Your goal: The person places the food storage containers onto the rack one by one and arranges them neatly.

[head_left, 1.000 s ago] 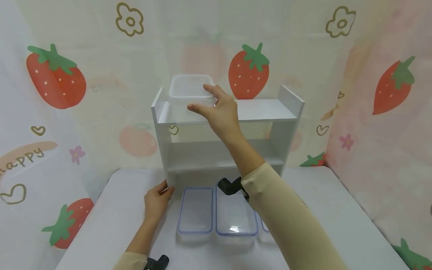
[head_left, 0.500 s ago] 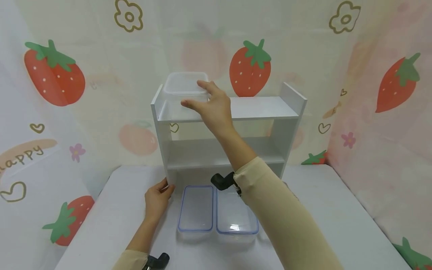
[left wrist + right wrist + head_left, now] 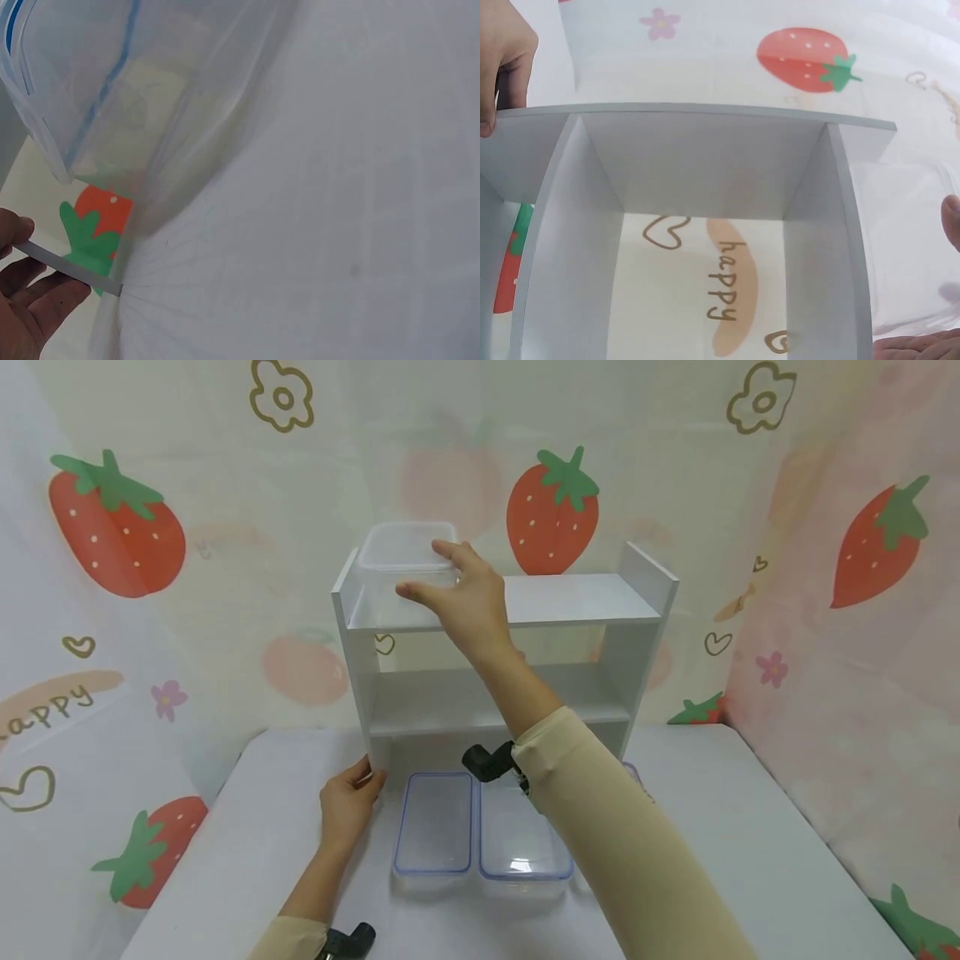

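Note:
In the head view, my right hand (image 3: 474, 602) holds a clear plastic food container (image 3: 405, 547) with a whitish lid, thumb in front and fingers on its right side. The container is at the left end of the top board of a white shelf unit (image 3: 577, 597), close to the left upright. Whether its base bears fully on the board cannot be told. My left hand (image 3: 347, 806) grips the lower front edge of the left side panel. The left wrist view shows its thumb and fingers on either side of that panel (image 3: 67, 266).
Two clear containers with blue rims, a narrower one (image 3: 433, 822) and a wider one (image 3: 521, 852), stand on the white table (image 3: 750, 860) before the shelf. Another blue-rimmed container (image 3: 632, 770) is mostly hidden behind my right sleeve. Strawberry-printed cloth hangs behind.
My right hand has moved left along the top board with the lidded container, closer to the left upright. My left hand keeps its grip on the side panel.

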A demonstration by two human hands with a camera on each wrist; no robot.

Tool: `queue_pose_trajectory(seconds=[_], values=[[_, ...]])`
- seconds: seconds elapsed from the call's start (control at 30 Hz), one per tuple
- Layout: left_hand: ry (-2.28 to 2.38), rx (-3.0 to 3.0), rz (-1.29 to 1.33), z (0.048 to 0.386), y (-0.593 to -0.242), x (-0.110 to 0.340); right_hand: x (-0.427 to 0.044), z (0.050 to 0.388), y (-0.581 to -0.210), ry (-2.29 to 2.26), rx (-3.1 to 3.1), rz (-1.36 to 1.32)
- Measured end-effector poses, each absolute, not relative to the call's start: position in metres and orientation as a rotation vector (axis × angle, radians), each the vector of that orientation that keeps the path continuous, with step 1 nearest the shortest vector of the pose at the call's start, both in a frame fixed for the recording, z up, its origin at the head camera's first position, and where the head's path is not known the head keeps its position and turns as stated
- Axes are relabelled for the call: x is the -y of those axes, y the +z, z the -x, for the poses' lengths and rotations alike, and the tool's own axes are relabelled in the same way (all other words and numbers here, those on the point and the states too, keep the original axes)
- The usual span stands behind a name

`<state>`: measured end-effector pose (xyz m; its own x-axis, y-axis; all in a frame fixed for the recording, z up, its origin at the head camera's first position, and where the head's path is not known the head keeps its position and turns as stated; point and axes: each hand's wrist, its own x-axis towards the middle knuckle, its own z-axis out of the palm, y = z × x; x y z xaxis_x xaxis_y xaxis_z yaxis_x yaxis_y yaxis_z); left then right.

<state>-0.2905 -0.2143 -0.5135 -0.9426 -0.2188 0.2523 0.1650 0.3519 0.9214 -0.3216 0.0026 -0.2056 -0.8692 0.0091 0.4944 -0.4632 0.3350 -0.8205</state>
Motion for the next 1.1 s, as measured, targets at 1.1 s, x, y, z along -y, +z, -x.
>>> queue_pose_trajectory(seconds=[1.1], values=[[-1.605,2.286,-0.051,0.293,-0.517,0.215,-0.03,0.292,-0.221,1.632,2.218,-0.517]])
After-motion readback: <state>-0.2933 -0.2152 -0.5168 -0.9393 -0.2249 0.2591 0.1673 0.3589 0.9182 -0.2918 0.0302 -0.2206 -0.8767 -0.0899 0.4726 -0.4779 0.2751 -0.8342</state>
